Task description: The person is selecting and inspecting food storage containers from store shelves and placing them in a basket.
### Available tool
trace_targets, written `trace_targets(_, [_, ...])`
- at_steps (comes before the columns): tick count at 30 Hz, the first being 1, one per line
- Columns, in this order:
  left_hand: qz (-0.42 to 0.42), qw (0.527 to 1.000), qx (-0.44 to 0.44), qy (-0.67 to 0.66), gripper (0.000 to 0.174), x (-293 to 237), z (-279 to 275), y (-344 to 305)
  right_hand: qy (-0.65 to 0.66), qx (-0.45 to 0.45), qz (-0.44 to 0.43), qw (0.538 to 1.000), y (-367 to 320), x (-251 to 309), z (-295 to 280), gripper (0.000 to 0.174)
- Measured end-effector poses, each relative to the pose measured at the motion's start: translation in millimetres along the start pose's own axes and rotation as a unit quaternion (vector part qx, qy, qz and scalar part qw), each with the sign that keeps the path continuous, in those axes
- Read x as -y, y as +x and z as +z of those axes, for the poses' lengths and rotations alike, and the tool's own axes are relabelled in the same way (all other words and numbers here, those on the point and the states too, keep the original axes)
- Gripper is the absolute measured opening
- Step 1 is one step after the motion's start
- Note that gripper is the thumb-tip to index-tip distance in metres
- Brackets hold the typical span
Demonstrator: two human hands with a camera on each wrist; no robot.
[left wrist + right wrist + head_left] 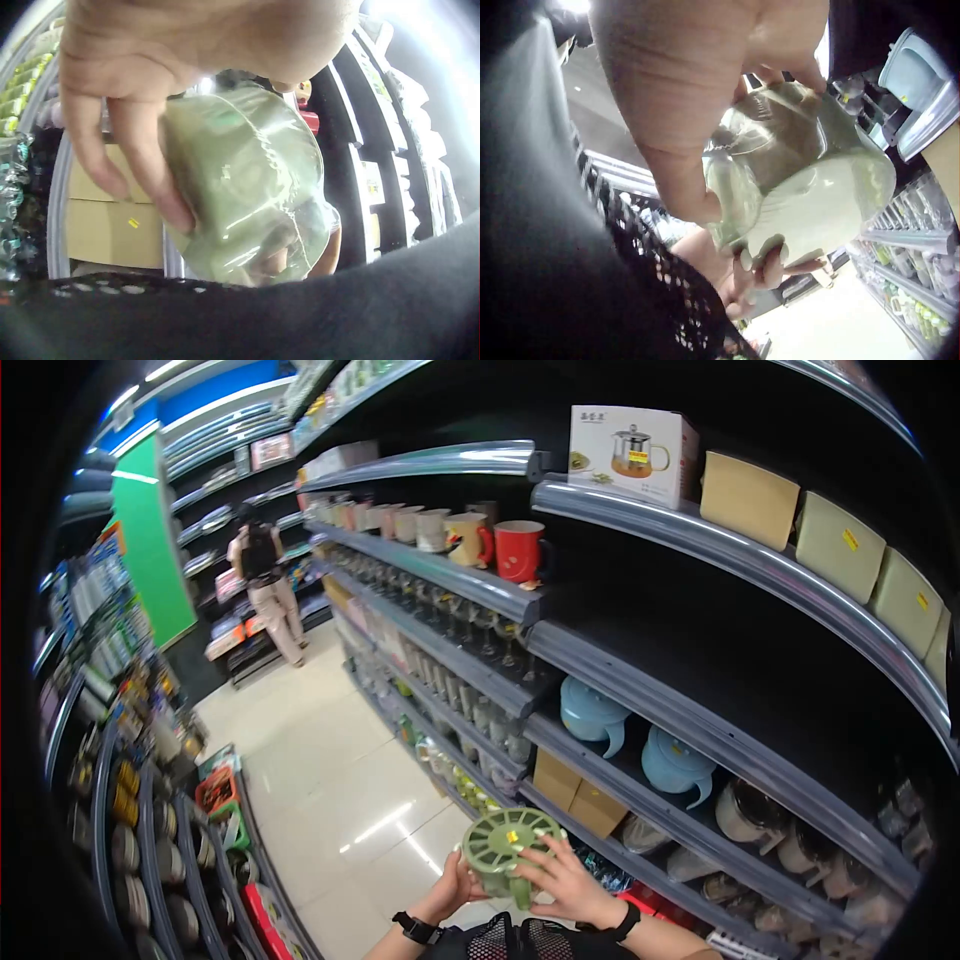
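Pale green, round lidded container (490, 865) with a spoked top is what I have before me, held up in the aisle near the lower shelves rather than resting on anything. Clear, glossy plastic film (259, 180) wraps it, so I judge it slippery and wanting support from two sides. My left grip (453, 887), a bare hand, is clamped on its side, fingers bent round the lower edge as if to carry the weight. My right grip (568, 887) is clamped on it too: fingers spread over the top, thumb against the side near the green curved handle (521, 895), probably to steady it. The top faces up towards me, which leaves the small yellow sticker (513, 837) uncovered. On the shelf beyond, two light-blue rounded jugs (590, 708) have their curved handles turned outward, presumably for easy reaching.
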State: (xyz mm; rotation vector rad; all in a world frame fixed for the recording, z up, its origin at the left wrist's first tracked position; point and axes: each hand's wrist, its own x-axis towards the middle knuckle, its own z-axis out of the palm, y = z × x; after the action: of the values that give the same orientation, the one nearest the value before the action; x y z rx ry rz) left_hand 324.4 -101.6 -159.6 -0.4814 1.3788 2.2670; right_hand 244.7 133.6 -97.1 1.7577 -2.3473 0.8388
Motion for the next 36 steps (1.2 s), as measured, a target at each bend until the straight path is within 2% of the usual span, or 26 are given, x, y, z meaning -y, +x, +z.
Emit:
trace_targets(1, [0.049, 0.999, 0.021, 0.004, 0.082, -21.4, -2.1, 12.3, 0.008, -0.055, 0.015, 0.998, 9.5, -8.7, -1.4, 0.077])
trace_targets(2, [0.037, 0.998, 0.039, 0.013, 0.082, -42.9, -8.1, 21.9, 0.013, -0.11, 0.029, 0.993, 19.1, -15.2, -5.3, 0.081])
trace_targets(4, [0.124, 0.984, 0.126, 0.003, 0.083, -78.4, -20.1, 36.9, 0.026, -0.18, 0.059, 0.981, 45.7, -16.3, -39.5, 0.082])
trace_targets(5, [0.122, 0.983, 0.137, 0.032, 0.082, -97.2, -26.9, 39.3, 0.015, -0.207, 0.082, 0.975, 59.1, -10.6, -58.9, 0.081])
trace_targets(6, [0.164, 0.97, 0.16, 0.079, 0.079, -110.9, -33.6, 42.0, 0.014, -0.241, 0.079, 0.967, 68.5, -7.3, -76.4, 0.081])
trace_targets(8, [0.2, 0.956, 0.133, 0.17, 0.074, -136.0, -37.1, 36.9, 0.011, -0.303, 0.036, 0.952, 87.3, -5.2, -107.1, 0.081])
trace_targets(9, [0.204, 0.954, 0.141, 0.168, 0.074, -141.0, -45.1, 43.3, -0.035, -0.32, 0.03, 0.946, 96.4, -5.6, -122.9, 0.082])
trace_targets(12, [0.122, 0.982, 0.126, 0.07, 0.069, -127.7, -82.3, 57.5, -0.227, -0.349, 0.044, 0.908, 133.8, -4.1, -165.2, 0.082])
trace_targets(14, [0.059, 0.991, 0.109, 0.056, 0.068, -123.2, -102.9, 60.6, -0.297, -0.379, 0.074, 0.874, 156.4, -24.8, -175.6, 0.081])
trace_targets(17, [0.019, 0.991, 0.097, 0.093, 0.067, -130.2, -127.7, 65.9, -0.356, -0.375, 0.129, 0.846, 176.2, -59.8, -185.6, 0.082])
trace_targets(20, [0.011, 0.989, 0.107, 0.104, 0.064, -130.8, -153.1, 74.1, -0.346, -0.399, 0.169, 0.832, 193.5, -89.7, -188.6, 0.081])
trace_targets(22, [0.07, 0.989, 0.076, 0.11, 0.063, -141.9, -155.9, 76.3, -0.325, -0.38, 0.193, 0.844, 201.4, -102.9, -191.7, 0.081])
trace_targets(23, [0.087, 0.989, 0.076, 0.091, 0.061, -141.3, -160.9, 81.4, -0.294, -0.369, 0.239, 0.849, 205.8, -102.5, -191.9, 0.082])
trace_targets(27, [0.114, 0.987, 0.055, 0.096, 0.06, -145.7, -166.8, 83.4, -0.337, -0.345, 0.225, 0.846, 208.5, -121.4, -198.2, 0.08])
trace_targets(33, [0.064, 0.993, 0.041, 0.093, 0.057, -136.5, -185.9, 82.4, -0.331, -0.311, 0.249, 0.855, 214.4, -128.3, -208.3, 0.076])
trace_targets(36, [0.087, 0.992, 0.011, 0.096, 0.055, -135.0, -197.0, 84.0, -0.365, -0.281, 0.234, 0.856, 209.8, -131.2, -213.1, 0.073])
